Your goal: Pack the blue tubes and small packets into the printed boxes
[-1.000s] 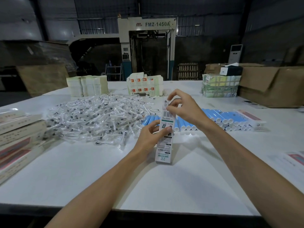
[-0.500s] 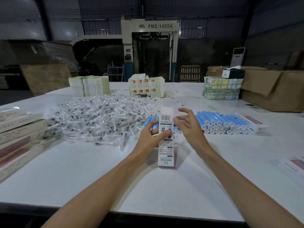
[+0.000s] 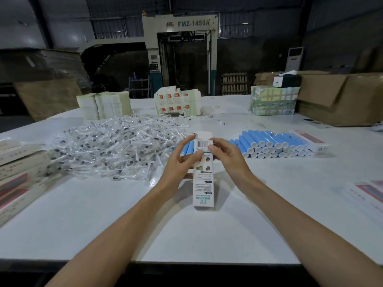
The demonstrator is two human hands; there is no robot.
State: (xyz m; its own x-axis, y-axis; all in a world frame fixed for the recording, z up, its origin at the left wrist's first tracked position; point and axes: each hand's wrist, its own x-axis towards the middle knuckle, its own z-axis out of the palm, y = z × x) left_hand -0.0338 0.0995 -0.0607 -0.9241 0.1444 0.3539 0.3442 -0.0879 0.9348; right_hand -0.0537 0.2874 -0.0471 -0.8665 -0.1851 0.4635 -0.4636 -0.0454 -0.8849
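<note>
A tall white printed box [image 3: 203,186] with a barcode and green lettering stands on end on the white table [image 3: 186,230]. My left hand [image 3: 179,162] grips its left side near the top. My right hand [image 3: 226,157] holds the top right, thumb near the barcode. The box's white top flap stands up. Blue tubes [image 3: 271,143] with white caps lie stacked in a row to the right, a few more behind my left hand. A big heap of small clear packets [image 3: 116,146] spreads to the left.
Finished printed boxes [image 3: 18,172] are stacked at the left edge. Flat box blanks [image 3: 178,104] and cream stacks [image 3: 103,105] sit at the back, a wrapped bundle [image 3: 273,100] and cardboard cartons [image 3: 339,98] back right. Printed flat sheets [image 3: 371,193] lie at the right edge.
My right hand left the box top, dropped to the right, then came back onto the upper right of the box. The left hand kept its grip on the box throughout.
</note>
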